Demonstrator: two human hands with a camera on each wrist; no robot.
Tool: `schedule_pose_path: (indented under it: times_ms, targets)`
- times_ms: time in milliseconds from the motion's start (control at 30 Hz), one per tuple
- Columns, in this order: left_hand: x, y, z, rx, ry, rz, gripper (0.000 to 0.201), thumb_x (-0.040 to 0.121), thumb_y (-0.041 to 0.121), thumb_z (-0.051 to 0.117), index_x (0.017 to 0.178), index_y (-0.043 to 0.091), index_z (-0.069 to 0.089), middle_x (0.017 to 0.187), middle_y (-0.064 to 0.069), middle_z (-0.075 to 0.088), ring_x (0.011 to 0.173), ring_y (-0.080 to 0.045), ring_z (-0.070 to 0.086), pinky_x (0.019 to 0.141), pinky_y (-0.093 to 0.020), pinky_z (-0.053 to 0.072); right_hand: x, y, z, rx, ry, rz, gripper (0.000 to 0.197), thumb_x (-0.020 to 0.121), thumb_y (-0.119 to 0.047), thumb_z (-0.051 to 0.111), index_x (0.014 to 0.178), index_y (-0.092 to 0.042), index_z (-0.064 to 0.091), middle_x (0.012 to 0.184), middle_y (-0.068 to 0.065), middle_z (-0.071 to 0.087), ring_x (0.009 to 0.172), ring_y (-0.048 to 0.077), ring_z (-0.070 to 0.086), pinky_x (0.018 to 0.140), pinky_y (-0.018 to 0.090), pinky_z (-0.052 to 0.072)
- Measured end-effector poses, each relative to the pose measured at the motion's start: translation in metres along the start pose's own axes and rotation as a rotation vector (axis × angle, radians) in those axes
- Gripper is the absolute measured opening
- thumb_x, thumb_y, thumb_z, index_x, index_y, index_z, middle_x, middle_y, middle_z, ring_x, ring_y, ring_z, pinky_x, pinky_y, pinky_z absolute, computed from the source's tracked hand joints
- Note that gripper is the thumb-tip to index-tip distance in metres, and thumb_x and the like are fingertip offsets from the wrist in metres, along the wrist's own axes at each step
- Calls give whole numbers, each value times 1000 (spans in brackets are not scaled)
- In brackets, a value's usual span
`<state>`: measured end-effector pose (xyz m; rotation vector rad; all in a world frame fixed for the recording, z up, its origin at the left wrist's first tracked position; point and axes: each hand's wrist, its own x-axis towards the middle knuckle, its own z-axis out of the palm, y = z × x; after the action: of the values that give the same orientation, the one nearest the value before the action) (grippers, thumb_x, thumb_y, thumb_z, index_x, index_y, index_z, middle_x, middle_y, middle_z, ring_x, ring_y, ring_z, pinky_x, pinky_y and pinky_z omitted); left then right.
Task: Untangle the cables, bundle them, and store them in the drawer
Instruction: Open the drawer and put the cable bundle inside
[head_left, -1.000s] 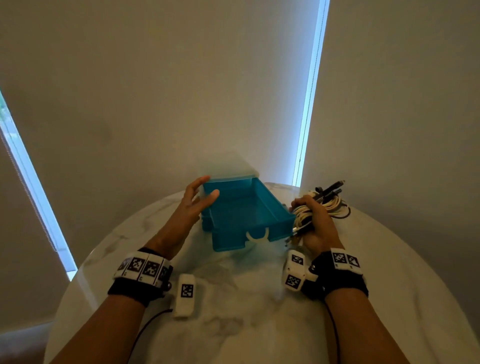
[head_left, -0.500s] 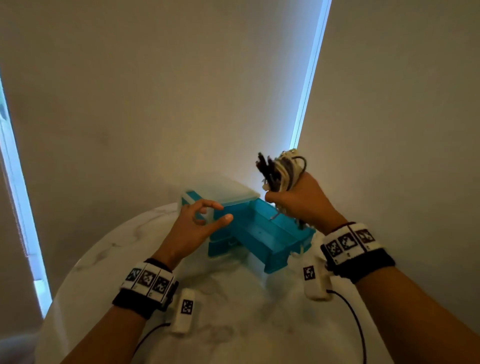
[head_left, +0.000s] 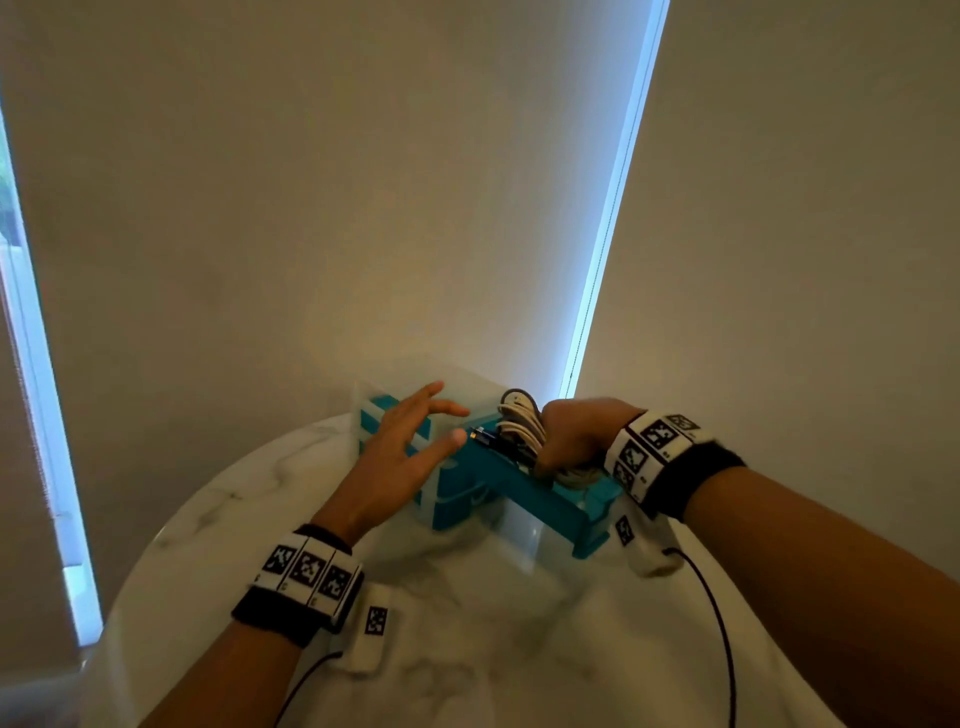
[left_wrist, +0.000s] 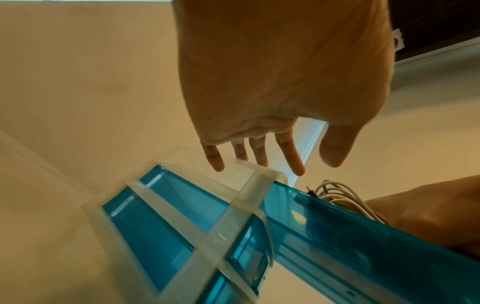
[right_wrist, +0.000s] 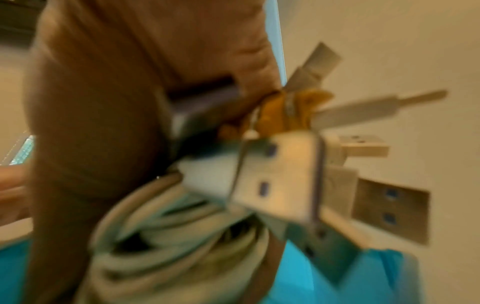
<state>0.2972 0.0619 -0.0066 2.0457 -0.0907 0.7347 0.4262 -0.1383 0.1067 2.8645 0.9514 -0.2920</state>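
A teal drawer (head_left: 550, 501) stands pulled out of a small clear-framed drawer unit (head_left: 395, 415) on the round marble table (head_left: 467, 623). My right hand (head_left: 571, 441) grips a coiled bundle of white and black cables (head_left: 519, 421) and holds it down inside the drawer. The right wrist view, blurred, shows the bundle (right_wrist: 168, 232) with several USB plugs (right_wrist: 389, 214) sticking out over the teal drawer (right_wrist: 363, 277). My left hand (head_left: 415, 447) hovers with fingers spread over the unit's top. In the left wrist view its fingertips (left_wrist: 296, 166) sit just above the clear frame (left_wrist: 233, 216).
Beige roller blinds hang close behind the table, with bright window gaps (head_left: 608, 234) between them. The unit stands near the table's far edge. Thin black wires (head_left: 717, 623) trail from my wrist devices over the marble in front.
My right hand lifted the cable bundle from the table beside the drawer, swung it up over the drawer, and lowered it in. The left hand moved onto the unit's top with fingers spread.
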Motion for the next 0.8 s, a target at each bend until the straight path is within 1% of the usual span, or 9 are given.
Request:
schedule_pose_path:
  times_ms: [67,200,300,400,500,567,633,733,800]
  targets:
    - [1,-1,2,114,-1,39,33,99,63,59,128,51,66,153,29,47,152,-6,28,122,-39,28,7,1,-6,68,-127,10,61,81,-42,88,131,-13,72,117,8,78,106,25,76,100,46,63]
    - [10,-9,10,294,84,72,47,89,86,51,110,52,75,143,26,55,144,-12,34,119,-47,34,7,1,-14,106,-219,18,100,61,-58,93,140,-8,58,126,13,74,113,31,75,102,50,62]
    - [18,-8,16,337,140,64,48,82,88,57,100,49,78,138,25,57,140,-14,35,112,-53,43,5,6,-16,174,-173,49,101,73,-51,94,148,-19,34,136,14,62,119,34,69,103,51,61]
    - [23,-1,18,349,122,14,36,80,82,64,94,52,78,134,24,58,136,-16,36,111,-54,42,3,10,-18,374,-221,114,120,56,-58,98,152,-21,36,140,16,63,121,39,70,103,56,59]
    - [27,7,22,449,130,-15,39,81,88,54,93,55,72,132,20,57,137,-20,36,111,-56,37,-8,0,-19,616,-297,101,84,83,-58,78,145,-6,58,136,23,70,123,40,69,110,53,55]
    - [32,17,24,479,146,-68,44,87,86,52,96,49,73,134,14,59,139,-22,36,111,-53,32,-13,-4,-19,652,-237,55,67,107,-54,49,143,1,60,135,24,70,114,36,67,97,41,57]
    - [41,28,25,512,135,-111,49,91,84,49,104,44,72,135,9,61,138,-24,39,110,-50,29,-17,-7,-19,550,-169,65,64,116,-46,28,143,4,58,139,25,67,111,31,65,85,33,55]
    - [61,32,26,597,66,-136,58,90,87,45,118,41,67,135,7,64,135,-24,45,112,-50,27,-18,-7,-20,341,-158,41,69,117,-51,21,146,0,56,142,23,66,126,34,66,112,43,52]
    - [74,32,29,628,30,-139,62,90,89,41,121,41,66,134,7,66,135,-22,48,119,-53,21,-16,-2,-20,209,-128,3,70,113,-58,27,146,-5,58,136,19,70,123,32,69,114,45,51]
